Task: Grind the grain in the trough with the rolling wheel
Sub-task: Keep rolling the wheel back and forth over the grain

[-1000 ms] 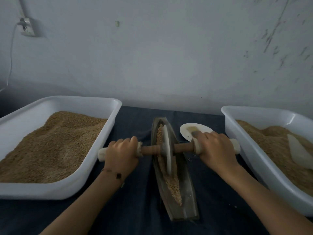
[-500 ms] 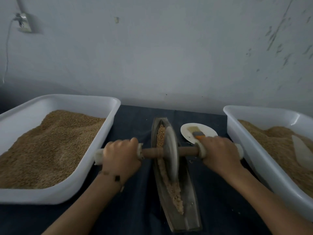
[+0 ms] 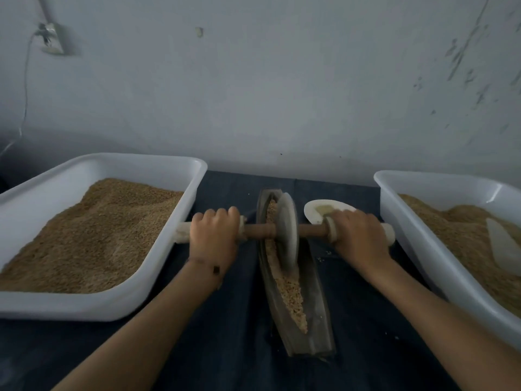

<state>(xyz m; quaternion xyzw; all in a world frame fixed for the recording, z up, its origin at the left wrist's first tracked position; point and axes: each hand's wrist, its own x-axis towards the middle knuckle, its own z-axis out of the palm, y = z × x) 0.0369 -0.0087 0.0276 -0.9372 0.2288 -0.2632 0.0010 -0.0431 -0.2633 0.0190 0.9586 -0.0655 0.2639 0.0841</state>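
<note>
Item: rolling wheel (image 3: 287,232), rolled back from mid-trough toward the far end of the trough (image 3: 293,280) over the grain (image 3: 290,294), left hand (image 3: 213,234) and right hand (image 3: 358,238) gripping its axle handles; grinding continued, coarse.

Scuffed pale wall (image 3: 282,88), wall socket (image 3: 52,40), dark cloth-covered table (image 3: 234,348).

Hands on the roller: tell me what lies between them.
In the head view, between the left hand and right hand run the brown axle and the wheel, standing in the trough of grain.
</note>
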